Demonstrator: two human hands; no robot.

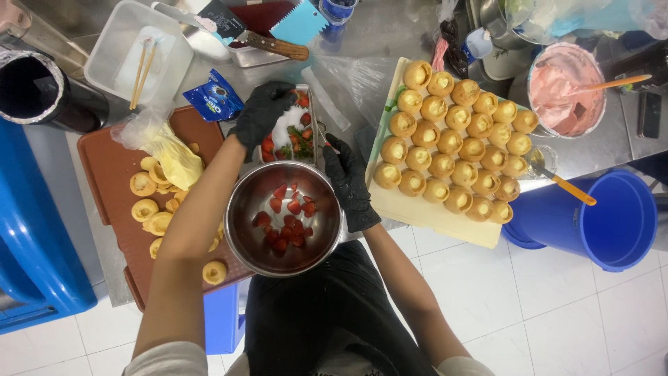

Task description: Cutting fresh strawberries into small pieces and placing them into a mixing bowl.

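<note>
I see a round steel bowl (284, 218) at the near edge of the counter, right in front of the body, with cut red strawberry pieces (287, 221) scattered across its bottom. Just behind it sits a small metal tray (311, 115) holding more strawberries and green tops. My left hand (261, 113), in a black glove, reaches into that tray with fingers curled down over the fruit; I cannot tell whether it actually grips a piece. My right hand (350, 182), also gloved in black, rests against the bowl's right rim and the tray's near corner, fingers bent, and I cannot tell if it holds anything. To the left lies a brown tray (111, 174) with a few hollowed pastry shells (145, 184) and a piping bag of yellow cream (170, 153). To the right, a pale board (431, 212) carries rows of filled round pastries (452, 143). Beyond it stands a bowl of pink cream (565, 89) with an orange-handled tool in it, and a blue bucket (612, 216) stands on the floor.
</note>
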